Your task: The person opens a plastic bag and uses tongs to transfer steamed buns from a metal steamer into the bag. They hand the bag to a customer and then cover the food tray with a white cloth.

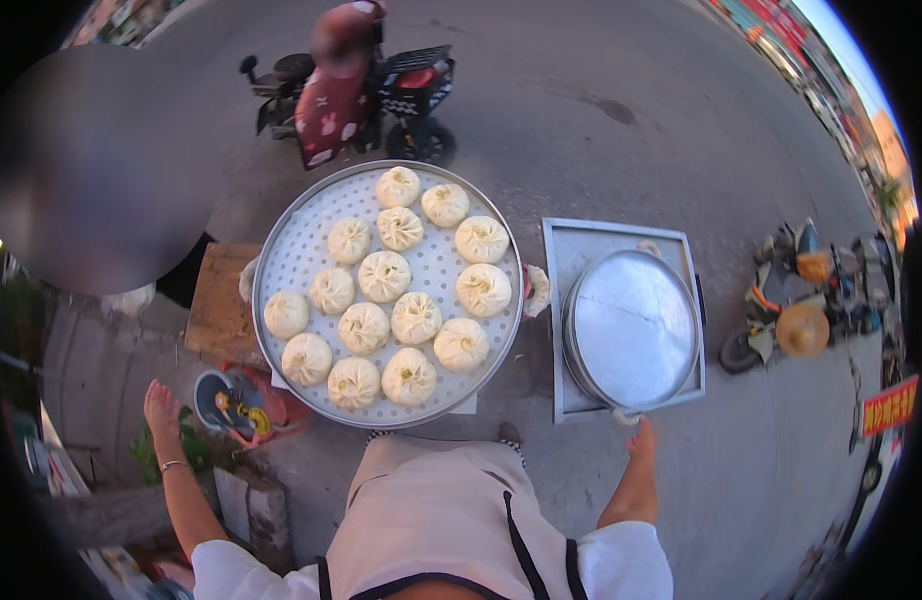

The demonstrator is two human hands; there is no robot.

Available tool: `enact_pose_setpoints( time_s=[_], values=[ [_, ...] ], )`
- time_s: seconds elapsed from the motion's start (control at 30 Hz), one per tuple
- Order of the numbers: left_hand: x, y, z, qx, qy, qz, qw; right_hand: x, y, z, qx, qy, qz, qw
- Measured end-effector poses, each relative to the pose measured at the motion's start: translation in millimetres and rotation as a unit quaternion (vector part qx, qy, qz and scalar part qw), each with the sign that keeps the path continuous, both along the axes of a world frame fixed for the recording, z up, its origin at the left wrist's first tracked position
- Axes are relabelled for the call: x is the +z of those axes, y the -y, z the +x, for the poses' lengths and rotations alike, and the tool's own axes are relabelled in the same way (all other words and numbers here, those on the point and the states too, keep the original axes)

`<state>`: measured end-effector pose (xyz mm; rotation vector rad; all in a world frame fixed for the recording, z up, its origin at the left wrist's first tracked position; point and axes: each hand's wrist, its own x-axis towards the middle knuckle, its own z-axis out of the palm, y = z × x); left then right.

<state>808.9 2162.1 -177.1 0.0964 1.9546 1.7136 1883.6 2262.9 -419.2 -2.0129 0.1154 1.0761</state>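
Note:
Before me stands a large round steamer tray (281, 202) with a perforated base and cloth-wrapped handles at its sides. Several pleated steamed buns (384, 276) lie on it, mostly toward the near and right parts. My left hand (162, 411) is raised at the left, empty, with a bracelet on the wrist, beside a blue-grey bucket. On the right, my right hand (642, 439) is at the wrapped near handle (626, 417) of a round metal steamer with a flat lid (632, 330). Blur hides whether its fingers grip that handle.
The lidded steamer sits on a square metal stand (554, 322). A wooden table (224, 307) and a bucket (217, 405) holding yellow fittings are at the left. A blurred person (100, 172) is beyond them. A scooter (341, 97) is ahead; parked motorbikes (813, 285) are at the right.

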Motion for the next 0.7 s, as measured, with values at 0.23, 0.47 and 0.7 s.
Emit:
enact_pose_setpoints(
  time_s=[0.23, 0.47, 0.7],
  values=[
    [-37.4, 244.8, 298.2, 0.306, 0.229, -0.139, 0.914, -55.6, -51.2, 22.3, -0.002, -0.217, -0.004, 0.976],
    [-20.0, 289.9, 380.8, 0.293, 0.170, -0.116, 0.934, -62.3, -72.9, 39.8, -0.032, -0.274, 0.077, 0.958],
    [-55.1, 234.3, 436.3, 0.181, 0.219, -0.033, 0.958, 82.5, -86.3, 46.8, 0.068, -0.173, 0.209, 0.960]
  ],
)
